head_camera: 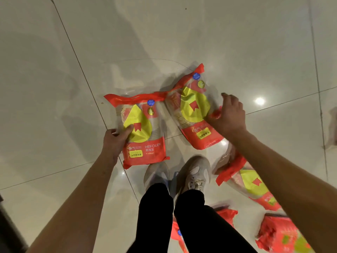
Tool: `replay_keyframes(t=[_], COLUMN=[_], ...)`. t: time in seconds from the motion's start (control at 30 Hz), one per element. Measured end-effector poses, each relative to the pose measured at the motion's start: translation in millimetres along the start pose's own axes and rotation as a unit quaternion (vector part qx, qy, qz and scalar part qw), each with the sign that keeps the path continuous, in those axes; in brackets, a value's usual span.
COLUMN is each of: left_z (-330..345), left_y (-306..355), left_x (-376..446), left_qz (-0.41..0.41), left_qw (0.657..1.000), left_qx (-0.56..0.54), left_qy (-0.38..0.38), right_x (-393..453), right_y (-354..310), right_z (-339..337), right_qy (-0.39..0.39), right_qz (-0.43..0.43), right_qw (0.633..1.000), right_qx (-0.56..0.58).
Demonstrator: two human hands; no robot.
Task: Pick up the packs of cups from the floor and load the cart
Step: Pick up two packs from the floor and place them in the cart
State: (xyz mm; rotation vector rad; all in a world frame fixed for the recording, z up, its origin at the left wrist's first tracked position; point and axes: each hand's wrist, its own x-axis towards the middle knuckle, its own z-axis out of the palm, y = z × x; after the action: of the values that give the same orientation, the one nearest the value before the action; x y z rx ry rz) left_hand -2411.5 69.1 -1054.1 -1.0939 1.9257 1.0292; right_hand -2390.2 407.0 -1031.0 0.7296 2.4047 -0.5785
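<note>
Down low, both arms reach to the tiled floor. Left hand grips the near pack of cups at its left edge, thumb on the yellow label, fingers curled under the side. Right hand sits at the right edge of the second pack, fingers spread and bent over the red seam; whether it has closed on the wrapper I cannot tell. The two packs lie side by side, corners touching or overlapping.

Judgement: the wrapper looks slick and loose, so a pinch on film alone may slip. Better to get fingers under the stacked cups and lift each pack level, both together.

More packs lie behind: one beside the right shoe, partly under the right forearm; others at the bottom edge, blurred and cut off by the legs. Their count is unclear. No cart shows anywhere in view, so its direction is unknown. Print on the second pack is too skewed to read.
</note>
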Motion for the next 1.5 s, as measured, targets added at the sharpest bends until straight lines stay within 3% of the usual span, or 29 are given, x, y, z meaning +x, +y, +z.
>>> replay_keyframes(t=[0.13, 0.2, 0.4, 0.6, 0.83, 1.2, 1.5], left_z=[4.3, 14.3, 33.5, -5.1, -53.6, -122.0, -186.7], left_y=[-37.7, -50.7, -54.8, -17.5, 72.9, 244.3, 303.0], left_x=[-15.5, -22.6, -35.4, -59.3, -154.6, -420.4, -633.2], left_qz=[-0.047, -0.040, -0.025, 0.022, 0.073, 0.253, 0.320], left_qw=[0.996, 0.996, 0.995, 0.998, 0.992, 0.950, 0.911], left_qx=[-0.014, -0.022, -0.068, -0.006, 0.036, 0.036, 0.047], left_qy=[-0.075, -0.072, -0.068, -0.064, -0.092, -0.177, -0.254], right_x=[17.1, 10.8, -19.9, -53.2, -121.9, -319.8, -472.3], right_y=[32.4, 35.6, 26.7, 11.1, 1.8, 9.0, -8.2], right_z=[0.2, 13.0, 54.1, 19.6, -90.4, -342.0, -505.3], right_qy=[-0.158, -0.203, -0.158, -0.136, -0.085, 0.028, 0.105], right_qz=[0.137, 0.140, 0.117, 0.104, 0.115, 0.161, 0.106], right_qw=[0.965, 0.952, 0.960, 0.961, 0.938, 0.857, 0.841], right_qx=[0.160, 0.181, 0.198, 0.216, 0.314, 0.488, 0.520])
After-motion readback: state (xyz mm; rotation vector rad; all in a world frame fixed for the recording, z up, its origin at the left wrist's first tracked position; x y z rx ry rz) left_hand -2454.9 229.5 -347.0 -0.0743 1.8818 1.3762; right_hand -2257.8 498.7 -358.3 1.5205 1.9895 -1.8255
